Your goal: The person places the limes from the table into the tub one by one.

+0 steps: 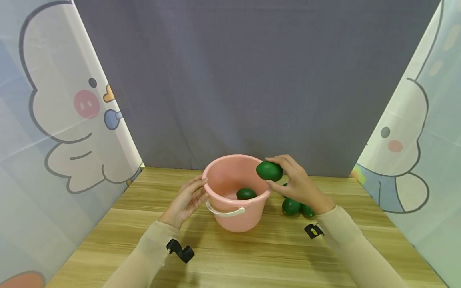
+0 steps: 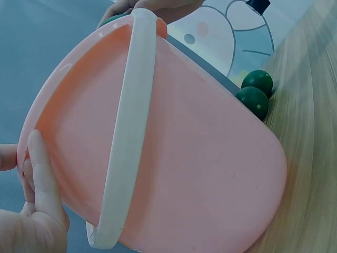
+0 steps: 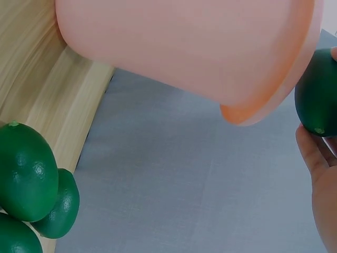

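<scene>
On the wood surface [image 1: 252,258] sits a pink bucket [image 1: 239,222], its rim pinched at 9 o'clock by the curled left hand [image 1: 185,202], while the right hand [image 1: 297,182], bent partway in, holds a lime-shaped green fruit [image 1: 269,171] between thumb and fingers by the rim at 3 o'clock. Another fruit [image 1: 246,194] lies inside, and loose fruits [image 1: 291,207] sit outside near 3 o'clock. It seems best to hold the bucket steady, reach toward its middle, and let go low and gently.

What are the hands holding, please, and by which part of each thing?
The right hand holds a green fruit by opposite sides; the left hand holds the pink bucket by its rim, on the left side.
</scene>
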`<act>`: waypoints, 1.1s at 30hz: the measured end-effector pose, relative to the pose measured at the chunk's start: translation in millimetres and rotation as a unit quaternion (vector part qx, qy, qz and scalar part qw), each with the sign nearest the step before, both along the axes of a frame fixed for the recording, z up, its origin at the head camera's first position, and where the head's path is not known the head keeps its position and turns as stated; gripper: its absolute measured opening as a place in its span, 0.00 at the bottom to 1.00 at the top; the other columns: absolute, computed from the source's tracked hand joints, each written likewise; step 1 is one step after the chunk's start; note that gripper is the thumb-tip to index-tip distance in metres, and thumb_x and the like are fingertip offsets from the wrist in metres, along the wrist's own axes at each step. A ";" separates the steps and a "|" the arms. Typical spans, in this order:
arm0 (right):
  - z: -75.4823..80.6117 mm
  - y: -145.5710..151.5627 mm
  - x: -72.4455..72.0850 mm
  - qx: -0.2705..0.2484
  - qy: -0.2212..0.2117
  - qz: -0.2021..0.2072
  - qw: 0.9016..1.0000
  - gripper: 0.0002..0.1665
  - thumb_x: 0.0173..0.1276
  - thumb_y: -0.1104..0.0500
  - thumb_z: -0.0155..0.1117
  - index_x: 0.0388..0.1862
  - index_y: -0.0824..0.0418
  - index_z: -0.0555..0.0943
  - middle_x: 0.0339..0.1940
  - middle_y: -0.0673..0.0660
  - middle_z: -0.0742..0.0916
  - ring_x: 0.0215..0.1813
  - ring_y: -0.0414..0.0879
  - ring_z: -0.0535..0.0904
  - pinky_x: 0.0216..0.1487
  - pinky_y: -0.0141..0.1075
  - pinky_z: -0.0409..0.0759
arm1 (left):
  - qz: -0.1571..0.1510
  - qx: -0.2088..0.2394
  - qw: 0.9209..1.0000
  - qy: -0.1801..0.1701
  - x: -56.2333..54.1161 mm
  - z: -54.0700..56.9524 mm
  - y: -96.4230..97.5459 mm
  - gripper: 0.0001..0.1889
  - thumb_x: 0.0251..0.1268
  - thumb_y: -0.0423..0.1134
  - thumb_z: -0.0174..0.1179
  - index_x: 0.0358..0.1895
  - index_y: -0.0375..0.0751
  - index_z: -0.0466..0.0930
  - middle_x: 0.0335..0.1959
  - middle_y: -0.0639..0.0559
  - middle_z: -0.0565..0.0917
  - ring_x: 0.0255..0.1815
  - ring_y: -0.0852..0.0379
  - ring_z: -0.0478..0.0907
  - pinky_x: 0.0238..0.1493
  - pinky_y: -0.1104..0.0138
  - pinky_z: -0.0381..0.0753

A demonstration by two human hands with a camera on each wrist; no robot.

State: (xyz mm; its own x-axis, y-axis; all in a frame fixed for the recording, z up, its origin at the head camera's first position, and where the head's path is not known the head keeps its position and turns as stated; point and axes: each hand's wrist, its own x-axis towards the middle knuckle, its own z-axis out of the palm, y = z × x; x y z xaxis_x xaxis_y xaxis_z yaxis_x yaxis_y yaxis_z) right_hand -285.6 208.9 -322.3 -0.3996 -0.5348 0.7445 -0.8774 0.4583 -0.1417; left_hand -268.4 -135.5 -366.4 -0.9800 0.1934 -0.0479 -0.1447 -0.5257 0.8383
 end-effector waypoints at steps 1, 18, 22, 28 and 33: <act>0.0 -0.4 0.0 0.001 -0.001 -0.001 1.000 0.37 0.58 0.59 0.76 0.66 0.65 0.74 0.58 0.59 0.79 0.53 0.49 0.78 0.50 0.32 0.83 | 0.000 0.000 1.000 0.000 0.0 0.0 -0.1 0.21 0.76 0.32 0.54 0.68 0.35 0.65 0.43 0.49 0.78 0.34 0.63 0.78 0.37 0.76 0.86; 0.6 -8.8 -2.2 0.002 -0.005 0.008 1.000 0.36 0.58 0.60 0.77 0.66 0.64 0.75 0.57 0.59 0.79 0.54 0.49 0.78 0.48 0.37 0.86 | 0.001 0.001 1.000 -0.003 -0.2 -0.1 -0.5 0.21 0.76 0.33 0.54 0.68 0.35 0.65 0.43 0.49 0.78 0.34 0.63 0.78 0.36 0.77 0.86; 0.0 -10.2 -2.9 0.001 -0.009 0.009 1.000 0.36 0.58 0.60 0.77 0.65 0.63 0.75 0.57 0.59 0.79 0.54 0.49 0.78 0.48 0.38 0.86 | 0.004 0.004 1.000 -0.004 -0.4 -0.5 0.0 0.20 0.76 0.32 0.55 0.67 0.36 0.66 0.44 0.49 0.77 0.34 0.63 0.78 0.36 0.76 0.86; 0.6 -12.5 -3.6 0.001 -0.013 0.011 1.000 0.36 0.59 0.59 0.76 0.65 0.63 0.75 0.57 0.59 0.79 0.53 0.49 0.78 0.48 0.39 0.86 | 0.003 0.005 1.000 -0.001 -1.2 -0.7 0.6 0.20 0.76 0.32 0.54 0.67 0.35 0.66 0.43 0.48 0.77 0.34 0.62 0.78 0.36 0.76 0.86; 0.0 -14.2 -5.1 0.000 -0.018 0.011 1.000 0.36 0.59 0.59 0.76 0.65 0.63 0.75 0.57 0.59 0.79 0.53 0.49 0.78 0.48 0.39 0.85 | 0.004 0.005 1.000 -0.004 -1.4 -1.0 0.4 0.20 0.76 0.32 0.54 0.67 0.36 0.66 0.44 0.49 0.77 0.34 0.62 0.78 0.35 0.76 0.86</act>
State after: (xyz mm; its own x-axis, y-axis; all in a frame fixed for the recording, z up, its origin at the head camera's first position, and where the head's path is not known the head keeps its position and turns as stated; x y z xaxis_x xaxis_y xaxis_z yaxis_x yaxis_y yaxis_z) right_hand -290.7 194.7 -322.3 -0.4133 -0.5443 0.7300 -0.8821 0.4382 -0.1726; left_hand -269.9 -135.0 -367.3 -0.9812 0.1853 -0.0542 -0.1471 -0.5357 0.8315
